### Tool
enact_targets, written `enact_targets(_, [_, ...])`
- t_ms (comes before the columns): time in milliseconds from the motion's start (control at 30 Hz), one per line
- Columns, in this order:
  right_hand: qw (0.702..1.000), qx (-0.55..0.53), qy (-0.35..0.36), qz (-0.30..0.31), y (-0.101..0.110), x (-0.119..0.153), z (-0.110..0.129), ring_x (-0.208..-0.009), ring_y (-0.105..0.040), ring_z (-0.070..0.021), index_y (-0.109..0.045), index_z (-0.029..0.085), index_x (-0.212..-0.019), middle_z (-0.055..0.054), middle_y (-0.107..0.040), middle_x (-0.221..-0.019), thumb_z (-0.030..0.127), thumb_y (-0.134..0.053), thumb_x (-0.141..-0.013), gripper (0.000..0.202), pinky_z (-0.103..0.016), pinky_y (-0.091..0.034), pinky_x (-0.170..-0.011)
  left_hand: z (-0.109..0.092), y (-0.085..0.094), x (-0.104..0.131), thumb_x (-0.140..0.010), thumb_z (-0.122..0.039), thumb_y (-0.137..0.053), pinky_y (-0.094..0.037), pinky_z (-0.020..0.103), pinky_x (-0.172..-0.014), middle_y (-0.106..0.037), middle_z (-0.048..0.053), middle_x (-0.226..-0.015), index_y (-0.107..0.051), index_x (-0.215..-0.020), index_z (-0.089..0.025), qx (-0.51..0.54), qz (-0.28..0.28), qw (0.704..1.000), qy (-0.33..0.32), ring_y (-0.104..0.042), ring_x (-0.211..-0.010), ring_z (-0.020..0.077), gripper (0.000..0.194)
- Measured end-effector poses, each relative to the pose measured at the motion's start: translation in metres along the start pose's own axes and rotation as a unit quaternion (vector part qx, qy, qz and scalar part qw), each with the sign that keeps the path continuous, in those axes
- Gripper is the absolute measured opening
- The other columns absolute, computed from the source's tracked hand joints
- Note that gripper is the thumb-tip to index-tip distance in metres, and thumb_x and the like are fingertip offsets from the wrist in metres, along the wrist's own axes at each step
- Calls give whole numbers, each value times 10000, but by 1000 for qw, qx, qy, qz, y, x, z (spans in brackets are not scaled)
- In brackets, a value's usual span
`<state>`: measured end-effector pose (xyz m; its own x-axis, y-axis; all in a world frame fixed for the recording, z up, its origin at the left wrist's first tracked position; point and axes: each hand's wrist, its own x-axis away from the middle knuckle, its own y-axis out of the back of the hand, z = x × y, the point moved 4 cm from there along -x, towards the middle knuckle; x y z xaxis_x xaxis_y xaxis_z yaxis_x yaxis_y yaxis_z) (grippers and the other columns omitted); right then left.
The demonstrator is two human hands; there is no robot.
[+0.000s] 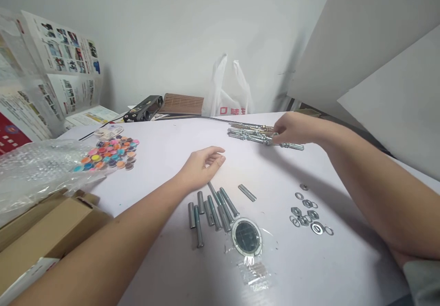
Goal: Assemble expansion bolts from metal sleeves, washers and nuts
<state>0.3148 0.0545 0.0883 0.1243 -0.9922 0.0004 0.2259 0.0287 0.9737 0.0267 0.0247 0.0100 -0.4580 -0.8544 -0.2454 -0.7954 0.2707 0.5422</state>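
Note:
My right hand (292, 128) is at the pile of assembled expansion bolts (245, 131) at the back of the table. Its fingers are closed around the end of an expansion bolt, which they partly hide. Nearer the middle, my left hand (204, 166) rests with loosely curved fingers, thumb apart from them, and nothing visible in it. Just below it lie several long bolts (228, 201) and metal sleeves (191, 215), with one separate sleeve (247, 192) to their right. Loose nuts (313, 214) and washers (317, 228) are scattered on the right, below my right forearm.
A round dark disc (246, 236) is taped to the white table (288, 269). Colourful caps (110, 152), plastic wrap (41, 168) and a cardboard box (51, 232) lie left. A white bag (230, 90) and a black device (143, 108) stand at the back.

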Motion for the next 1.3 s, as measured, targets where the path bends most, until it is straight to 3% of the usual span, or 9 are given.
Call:
enact_targets(100, [987, 90, -90, 98, -22, -3, -34, -489, -498, -174, -628, 211, -589, -55, -605, -592, 258, -652, -621, 61, -326, -317, -480, 0, 1, -1, -893, -427, -565, -498, 339, -933, -707, 85, -1063, -653, -1154, -183, -15, -4, 1000, 6, -649, -1007, 199, 368])
enact_targets(133, [984, 105, -100, 101, -28, -2, -39, -492, -500, -179, -620, 209, -591, -59, -604, -595, 240, -638, -613, 42, -326, -314, -481, 1, 1, -1, -892, -428, -565, -499, 337, -929, -708, 82, -1061, -657, -1141, -183, -17, -6, 1000, 8, -649, -1005, 200, 362])
enact_targets(200, [984, 121, -103, 77, -38, 2, -44, -518, -518, -195, -617, 203, -619, -73, -614, -618, 215, -611, -613, 15, -327, -315, -489, 2, 1, -2, -887, -430, -568, -499, 336, -928, -708, 79, -1065, -664, -1118, -183, -18, -6, 1000, 14, -649, -1007, 203, 351])
enact_targets(400, [987, 119, -101, -25, -43, 18, -53, -749, -616, -247, -620, 179, -980, -123, -688, -886, 261, -580, -715, 280, -311, -389, -581, 4, 1, -4, -877, -427, -578, -499, 337, -926, -712, 73, -1051, -666, -1096, -187, -16, -12, 999, 28, -653, -998, 206, 336])
enact_targets(733, [992, 71, -74, -68, -43, 58, -63, -751, -600, -222, -596, 206, -912, -77, -694, -909, 403, -582, -802, 226, -323, -405, -632, 3, 1, -5, -834, -415, -641, -509, 306, -874, -728, 66, -996, -691, -1034, -191, -19, -27, 998, 49, -669, -938, 204, 304])
enact_targets(867, [999, -14, -3, -29, -39, 86, -35, -739, -609, -196, -625, 214, -867, -64, -691, -859, 478, -556, -847, 274, -328, -437, -644, 4, 0, -6, -830, -406, -640, -497, 301, -864, -731, 61, -984, -698, -992, -182, -12, -22, 999, 40, -667, -921, 200, 282])
enact_targets(1033, [974, -168, 105, 108, -51, 109, 42, -638, -590, -150, -662, 204, -854, -41, -690, -782, 449, -554, -878, 269, -295, -426, -562, 3, 0, -6, -853, -385, -586, -469, 307, -814, -724, 56, -904, -698, -930, -165, -17, 7, 1000, 21, -642, -851, 191, 258])
enact_targets(1167, [969, -145, 136, 144, -69, 101, 88, -535, -527, -129, -638, 197, -767, -26, -657, -663, 491, -529, -881, 334, -289, -372, -496, 1, 2, -3, -832, -370, -579, -409, 272, -643, -625, 15, -682, -671, -763, -148, -23, 31, 999, 29, -546, -669, 151, 250])
enact_targets(1300, [977, -63, 124, 165, -79, 83, 98, -502, -483, -133, -571, 197, -657, -27, -607, -598, 528, -589, -821, 370, -300, -334, -471, -1, 3, -2, -809, -324, -561, -345, 264, -582, -518, -14, -588, -603, -655, -149, 12, 62, 998, 26, -458, -599, 130, 237])
